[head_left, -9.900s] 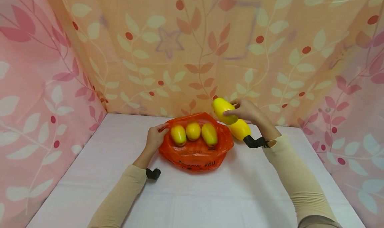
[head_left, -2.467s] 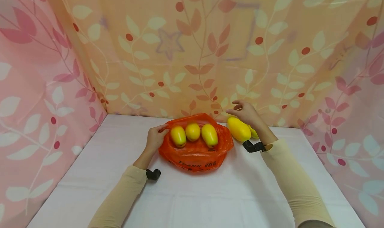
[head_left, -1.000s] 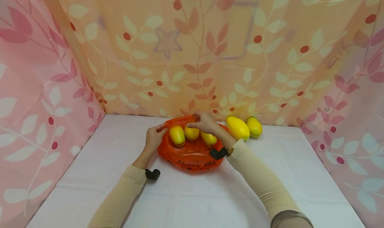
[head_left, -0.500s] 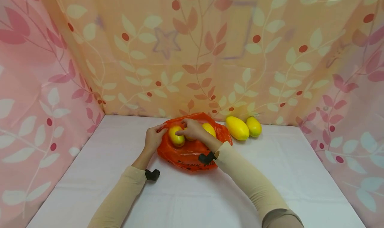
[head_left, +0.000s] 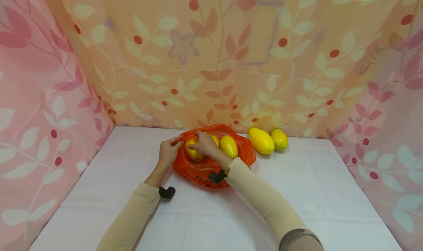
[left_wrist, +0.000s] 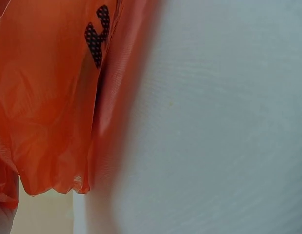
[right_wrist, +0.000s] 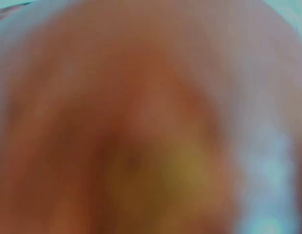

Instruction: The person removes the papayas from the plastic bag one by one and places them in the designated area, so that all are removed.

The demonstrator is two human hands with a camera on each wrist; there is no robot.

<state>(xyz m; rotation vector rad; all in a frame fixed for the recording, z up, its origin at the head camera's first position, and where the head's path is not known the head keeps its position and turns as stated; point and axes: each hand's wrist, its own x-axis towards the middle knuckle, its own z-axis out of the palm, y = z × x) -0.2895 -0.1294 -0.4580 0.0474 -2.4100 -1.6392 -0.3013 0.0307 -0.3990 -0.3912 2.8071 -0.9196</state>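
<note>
An orange plastic bag (head_left: 185,172) with black lettering lies with its mouth spread wide. My left hand (head_left: 167,153) pinches the bag's left rim; in the left wrist view the bag's side (left_wrist: 48,112) hangs beside the white cloth, and a bit of the hand shows at the lower left corner. Inside the bag, my right hand (head_left: 206,145) holds the leftmost yellow mango (head_left: 193,155), thumb and fingers around its upper right side. A second mango (head_left: 215,139) is partly hidden behind that hand. The third mango (head_left: 229,147) lies on the right. The right wrist view is badly blurred.
Two more yellow mangoes stay outside the bag, a larger mango (head_left: 261,141) and a smaller, greener mango (head_left: 279,139), side by side near the table's back edge. White cloth covers the table (head_left: 198,221). Leaf-patterned curtains (head_left: 148,78) close in the back and sides.
My right hand set a mango down behind the outside pair's place, then moved left into the bag, over the middle mango to the leftmost. My left hand keeps its hold on the rim.
</note>
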